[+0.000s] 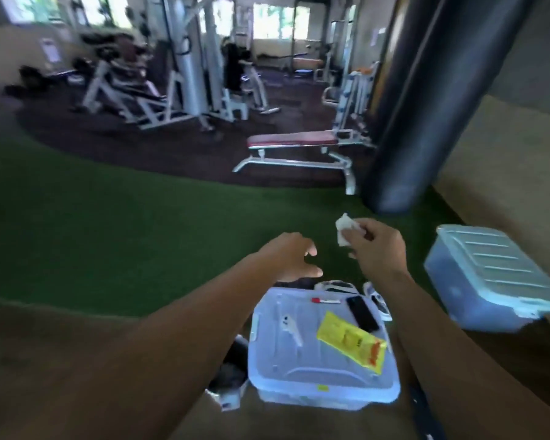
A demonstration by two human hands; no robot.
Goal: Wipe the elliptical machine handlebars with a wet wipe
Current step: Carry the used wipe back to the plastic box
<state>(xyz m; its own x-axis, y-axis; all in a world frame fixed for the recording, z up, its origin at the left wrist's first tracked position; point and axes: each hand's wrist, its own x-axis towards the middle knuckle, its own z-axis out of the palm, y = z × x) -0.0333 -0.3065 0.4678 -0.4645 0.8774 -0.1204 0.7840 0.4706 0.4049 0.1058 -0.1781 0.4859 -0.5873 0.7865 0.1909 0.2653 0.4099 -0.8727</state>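
Over green turf (108,233), crumpled white wipe (344,230)

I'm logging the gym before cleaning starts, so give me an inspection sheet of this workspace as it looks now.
Surface: green turf; a clear lidded box stands below the hands.
Job's things: white wipe pinched in the right hand; yellow packet on the box lid; elliptical handlebars not in view.
Clutter: black phone, red-capped pen and small white object on the lid; second lidded box at right.
Hands: left hand open, holding nothing; right hand holds the wipe.
Cables: nothing seen.
Surroundings: black punching bag, flat bench, blurred weight machines behind.
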